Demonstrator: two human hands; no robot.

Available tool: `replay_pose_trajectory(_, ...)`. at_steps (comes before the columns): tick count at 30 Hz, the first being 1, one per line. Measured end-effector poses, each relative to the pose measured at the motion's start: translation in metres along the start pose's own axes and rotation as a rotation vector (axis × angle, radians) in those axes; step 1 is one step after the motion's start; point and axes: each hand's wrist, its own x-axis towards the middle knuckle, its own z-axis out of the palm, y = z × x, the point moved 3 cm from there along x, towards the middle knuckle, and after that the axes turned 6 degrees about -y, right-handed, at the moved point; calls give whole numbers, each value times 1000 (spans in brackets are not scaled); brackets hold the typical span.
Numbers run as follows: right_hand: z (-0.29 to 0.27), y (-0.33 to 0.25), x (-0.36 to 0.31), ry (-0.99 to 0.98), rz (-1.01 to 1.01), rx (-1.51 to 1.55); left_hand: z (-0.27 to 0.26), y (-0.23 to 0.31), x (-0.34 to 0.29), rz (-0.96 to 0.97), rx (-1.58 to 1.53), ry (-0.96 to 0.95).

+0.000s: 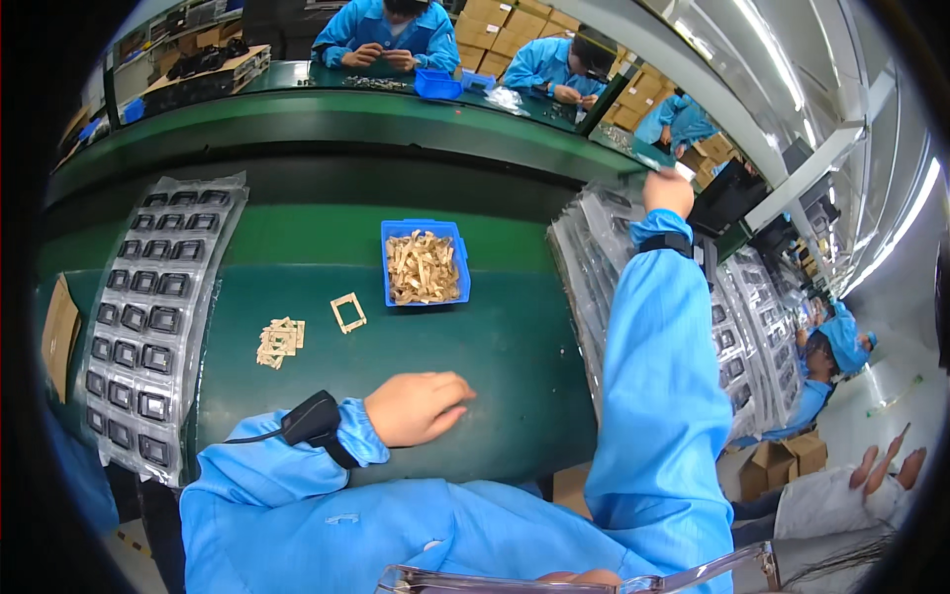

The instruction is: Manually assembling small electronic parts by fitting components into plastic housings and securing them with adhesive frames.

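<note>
My left hand [421,408] lies on the green tabletop near its front edge, fingers loosely stretched and holding nothing. My right arm reaches far out to the right. At the far end of a stack of clear plastic trays [584,262], my right hand [668,194] is curled closed; what its fingers grip is hidden. Beyond my left hand lies a small pile of thin tan square frames [280,342], with a single tan frame [347,313] apart to its right. A blue bin [463,282] behind them is full of crumpled tan strips [423,267].
On the left lies a long clear tray [168,317] holding rows of black square frames, beside a cardboard piece [61,332]. More filled trays [757,327] stand at right. A raised green ledge [327,124] crosses the back; co-workers in blue [391,40] sit beyond it.
</note>
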Motion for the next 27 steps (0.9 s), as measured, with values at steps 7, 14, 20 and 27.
replay_pose_trajectory(7, 21, 186, 106, -359, -210, -1197, 10, -14, 6, -42, -54, -45)
replay_pose_trajectory(14, -4, 162, 78, -492, 9, -790, 14, -22, 7, -32, -69, -73)
replay_pose_trajectory(20, -4, 141, 67, -625, 191, -563, 14, -22, 4, -90, 8, -105)
replay_pose_trajectory(27, 4, 127, 59, -431, 31, -484, -9, 5, -8, -95, 185, -136)
